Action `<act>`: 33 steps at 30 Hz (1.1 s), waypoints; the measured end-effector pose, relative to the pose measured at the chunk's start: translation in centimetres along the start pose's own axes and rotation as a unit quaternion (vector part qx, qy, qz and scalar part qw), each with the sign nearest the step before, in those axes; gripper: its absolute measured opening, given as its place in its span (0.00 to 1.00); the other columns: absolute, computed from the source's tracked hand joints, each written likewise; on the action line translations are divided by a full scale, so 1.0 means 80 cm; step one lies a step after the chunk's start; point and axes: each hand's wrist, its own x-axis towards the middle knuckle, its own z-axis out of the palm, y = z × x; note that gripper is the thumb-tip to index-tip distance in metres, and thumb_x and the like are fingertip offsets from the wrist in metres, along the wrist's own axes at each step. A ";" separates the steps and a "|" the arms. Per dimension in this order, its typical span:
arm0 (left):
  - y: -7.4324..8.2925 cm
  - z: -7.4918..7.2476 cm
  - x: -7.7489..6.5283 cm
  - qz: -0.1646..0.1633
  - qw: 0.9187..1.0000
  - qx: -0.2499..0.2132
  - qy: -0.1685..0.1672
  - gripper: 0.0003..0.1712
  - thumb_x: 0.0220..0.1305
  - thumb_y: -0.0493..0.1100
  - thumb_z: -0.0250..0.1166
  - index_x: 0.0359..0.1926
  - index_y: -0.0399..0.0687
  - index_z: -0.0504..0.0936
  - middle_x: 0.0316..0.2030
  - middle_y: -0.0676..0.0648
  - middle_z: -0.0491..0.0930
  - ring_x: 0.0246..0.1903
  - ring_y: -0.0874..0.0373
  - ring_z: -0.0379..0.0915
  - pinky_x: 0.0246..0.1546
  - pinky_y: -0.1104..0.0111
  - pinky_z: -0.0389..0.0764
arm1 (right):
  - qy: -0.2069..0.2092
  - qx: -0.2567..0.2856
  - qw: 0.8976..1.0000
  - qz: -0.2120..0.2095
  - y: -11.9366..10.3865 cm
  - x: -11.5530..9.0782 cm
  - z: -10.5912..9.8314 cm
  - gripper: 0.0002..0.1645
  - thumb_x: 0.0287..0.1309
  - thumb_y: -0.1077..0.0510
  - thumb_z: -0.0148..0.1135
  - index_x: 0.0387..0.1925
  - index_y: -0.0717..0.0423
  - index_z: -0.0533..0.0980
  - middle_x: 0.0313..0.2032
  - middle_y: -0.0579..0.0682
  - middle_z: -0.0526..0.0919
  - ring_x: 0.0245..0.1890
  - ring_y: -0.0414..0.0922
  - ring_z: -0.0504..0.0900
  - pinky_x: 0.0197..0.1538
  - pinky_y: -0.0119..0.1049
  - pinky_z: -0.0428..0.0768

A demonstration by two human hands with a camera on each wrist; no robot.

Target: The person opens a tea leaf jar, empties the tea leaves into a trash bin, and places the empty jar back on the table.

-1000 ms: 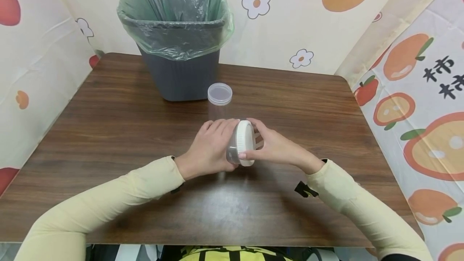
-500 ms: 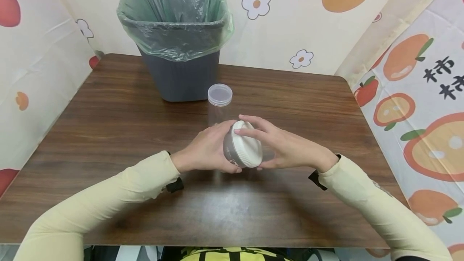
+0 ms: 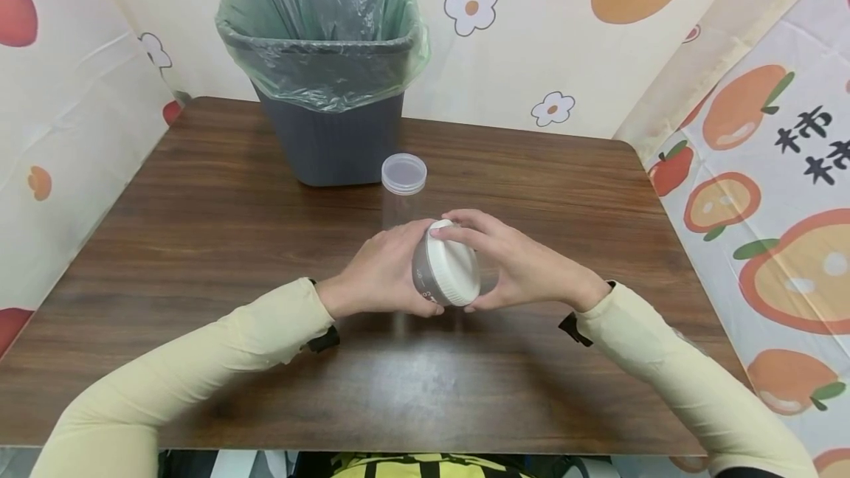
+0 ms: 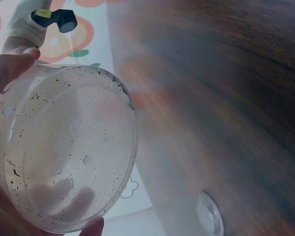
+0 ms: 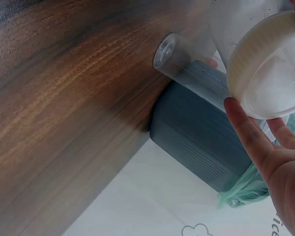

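My left hand (image 3: 381, 271) grips a clear plastic jar (image 4: 83, 142) around its side. The jar is tilted, with its base toward the left wrist camera; small dark specks dot the base. A white ridged screw lid (image 3: 454, 271) sits at the jar's other end, facing right and toward me. Curled around the lid's rim is my right hand (image 3: 514, 264), fingers over its upper part and thumb at its lower edge. In the right wrist view, fingertips touch the rim of the lid (image 5: 280, 69). Whether the lid's thread is engaged cannot be seen.
A tall clear container with a translucent cap (image 3: 403, 174) stands upright just behind the hands. Beyond it, at the back left, is a dark grey bin (image 3: 332, 142) lined with a green bag (image 3: 339, 72). The wooden table (image 3: 199, 242) meets patterned wall cloths.
The lid and jar have turned from facing right to facing more toward me. My right hand's fingers have shifted around the rim, with the thumb now lower. Over the last half second little moved.
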 end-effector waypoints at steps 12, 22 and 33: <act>0.000 0.008 -0.002 -0.005 0.999 0.045 -0.001 0.59 0.28 0.61 0.78 0.63 0.46 0.64 0.47 0.52 0.75 0.43 0.57 0.72 0.41 0.61 0.77 | 0.010 0.004 1.000 0.013 0.006 0.000 0.006 0.59 0.28 0.47 0.81 0.66 0.44 0.63 0.61 0.52 0.66 0.55 0.47 0.70 0.51 0.45 0.74; -0.003 0.022 -0.003 -0.001 0.999 0.036 0.008 0.60 0.29 0.60 0.79 0.64 0.44 0.63 0.51 0.50 0.74 0.47 0.56 0.72 0.45 0.59 0.76 | 0.003 -0.003 1.000 0.020 0.010 -0.005 0.012 0.59 0.27 0.47 0.82 0.67 0.43 0.63 0.61 0.52 0.66 0.56 0.47 0.69 0.51 0.45 0.74; -0.003 0.041 0.014 0.024 0.999 -0.012 0.026 0.61 0.30 0.56 0.80 0.66 0.42 0.61 0.56 0.47 0.71 0.52 0.56 0.69 0.51 0.61 0.73 | 0.004 -0.037 0.999 0.027 0.017 -0.020 0.001 0.58 0.28 0.47 0.81 0.67 0.42 0.65 0.64 0.53 0.65 0.57 0.49 0.68 0.52 0.47 0.73</act>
